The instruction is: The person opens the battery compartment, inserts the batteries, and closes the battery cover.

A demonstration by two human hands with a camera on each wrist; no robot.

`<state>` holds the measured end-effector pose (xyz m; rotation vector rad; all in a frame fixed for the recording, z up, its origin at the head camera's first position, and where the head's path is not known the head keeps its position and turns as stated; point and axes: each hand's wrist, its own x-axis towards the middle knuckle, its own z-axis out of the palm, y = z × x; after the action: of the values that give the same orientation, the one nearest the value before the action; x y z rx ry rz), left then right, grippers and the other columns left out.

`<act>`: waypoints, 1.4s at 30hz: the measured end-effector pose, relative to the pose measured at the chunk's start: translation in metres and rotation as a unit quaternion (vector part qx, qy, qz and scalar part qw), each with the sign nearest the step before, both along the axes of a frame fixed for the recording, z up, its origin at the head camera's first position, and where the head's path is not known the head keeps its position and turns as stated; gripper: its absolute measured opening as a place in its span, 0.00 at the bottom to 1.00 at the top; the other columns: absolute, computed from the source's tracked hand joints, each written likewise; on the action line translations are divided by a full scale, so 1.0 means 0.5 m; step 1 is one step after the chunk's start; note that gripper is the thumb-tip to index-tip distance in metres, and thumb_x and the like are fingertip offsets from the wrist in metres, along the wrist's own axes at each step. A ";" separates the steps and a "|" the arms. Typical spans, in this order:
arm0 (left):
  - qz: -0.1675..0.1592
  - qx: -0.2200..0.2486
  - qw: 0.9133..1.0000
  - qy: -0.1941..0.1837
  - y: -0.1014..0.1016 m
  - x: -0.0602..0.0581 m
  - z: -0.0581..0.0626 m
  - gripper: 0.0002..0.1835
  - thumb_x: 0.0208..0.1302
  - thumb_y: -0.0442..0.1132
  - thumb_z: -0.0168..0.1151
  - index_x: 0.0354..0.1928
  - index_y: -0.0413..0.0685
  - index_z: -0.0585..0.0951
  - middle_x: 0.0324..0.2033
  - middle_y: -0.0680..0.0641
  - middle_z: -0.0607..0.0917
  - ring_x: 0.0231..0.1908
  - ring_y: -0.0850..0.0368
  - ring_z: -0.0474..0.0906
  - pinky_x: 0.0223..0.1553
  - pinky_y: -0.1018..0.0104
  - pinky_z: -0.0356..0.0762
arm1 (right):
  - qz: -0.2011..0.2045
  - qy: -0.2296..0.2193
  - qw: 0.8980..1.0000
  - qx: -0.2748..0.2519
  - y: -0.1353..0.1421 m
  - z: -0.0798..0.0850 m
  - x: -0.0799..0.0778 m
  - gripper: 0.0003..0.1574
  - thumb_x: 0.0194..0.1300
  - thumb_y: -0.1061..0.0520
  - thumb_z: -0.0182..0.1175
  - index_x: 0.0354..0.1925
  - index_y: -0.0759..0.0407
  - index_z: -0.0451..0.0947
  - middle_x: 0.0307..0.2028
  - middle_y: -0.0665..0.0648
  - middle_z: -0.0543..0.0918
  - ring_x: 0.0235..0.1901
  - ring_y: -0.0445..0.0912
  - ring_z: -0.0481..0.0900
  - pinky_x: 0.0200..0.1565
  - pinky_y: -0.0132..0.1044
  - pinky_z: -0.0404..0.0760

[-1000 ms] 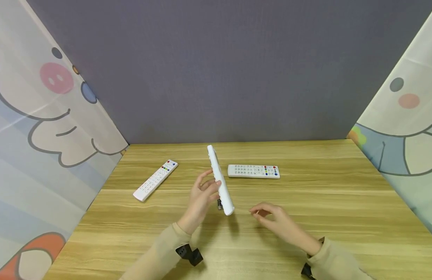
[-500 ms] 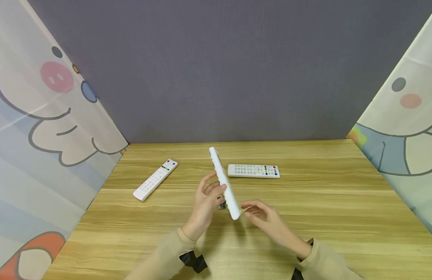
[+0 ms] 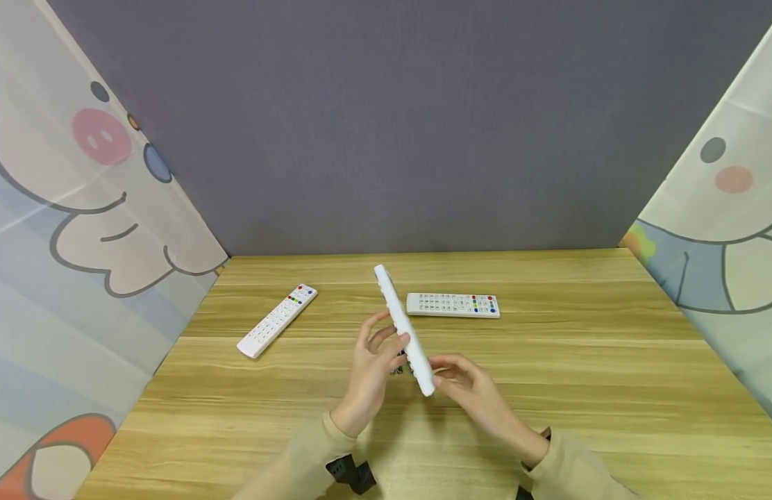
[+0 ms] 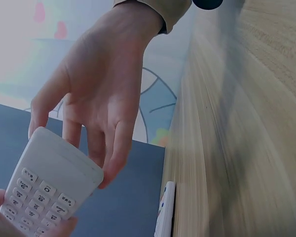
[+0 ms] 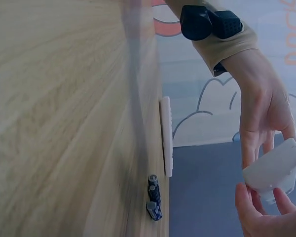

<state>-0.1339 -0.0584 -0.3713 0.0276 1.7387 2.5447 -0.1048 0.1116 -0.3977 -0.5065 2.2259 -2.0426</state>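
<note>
A white remote control (image 3: pixel 396 310) is held on its edge above the table, slanting from far left to near right. My left hand (image 3: pixel 372 368) grips its middle between thumb and fingers. At its near end, my right hand (image 3: pixel 475 394) has thumb and fingertips curled around the sides. In the left wrist view, the keys of the held remote (image 4: pixel 41 200) face the camera, and the right hand (image 4: pixel 101 89) spans its plain end. Several small dark batteries (image 5: pixel 154 197) lie on the table, partly hidden beneath the remote in the head view.
Another white remote (image 3: pixel 278 321) lies slanted on the wooden table (image 3: pixel 611 361) at the left. A third remote (image 3: pixel 453 305) lies crosswise behind the hands. A grey panel (image 3: pixel 423 125) stands along the table's back edge, with printed curtains (image 3: pixel 42 278) on both sides.
My left hand has brought the remote slightly right and nearer. My right hand has moved left, from apart to the remote's near end. The two lying remotes stay in place.
</note>
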 end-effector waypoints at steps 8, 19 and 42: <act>0.015 0.013 1.000 -0.002 0.003 0.008 -0.001 0.26 0.54 0.30 0.58 0.56 0.46 0.63 0.45 0.42 0.71 0.37 0.57 0.76 0.38 0.64 0.78 | 0.007 -0.027 0.999 -0.023 -0.006 -0.003 -0.002 0.24 0.57 0.63 0.57 0.51 0.72 0.66 0.48 0.69 0.71 0.42 0.46 0.75 0.44 0.33 0.78; 0.009 -0.007 1.000 0.000 0.004 0.009 -0.009 0.26 0.55 0.31 0.59 0.55 0.43 0.63 0.47 0.40 0.70 0.38 0.57 0.75 0.39 0.64 0.78 | 0.010 -0.068 0.997 -0.047 -0.007 -0.001 -0.001 0.28 0.55 0.63 0.59 0.54 0.71 0.64 0.50 0.70 0.70 0.44 0.43 0.75 0.44 0.34 0.78; 0.070 -0.021 0.997 0.005 -0.026 -0.009 0.002 0.24 0.54 0.33 0.60 0.53 0.35 0.66 0.46 0.40 0.73 0.40 0.55 0.75 0.45 0.62 0.77 | 0.013 -0.031 0.999 -0.019 0.007 -0.002 0.016 0.28 0.51 0.62 0.63 0.51 0.70 0.68 0.50 0.68 0.71 0.43 0.42 0.75 0.46 0.34 0.77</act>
<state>-0.1386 -0.0713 -0.3703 -0.0863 1.8594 2.6067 -0.0968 0.1150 -0.3985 -0.4674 2.1391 -2.0614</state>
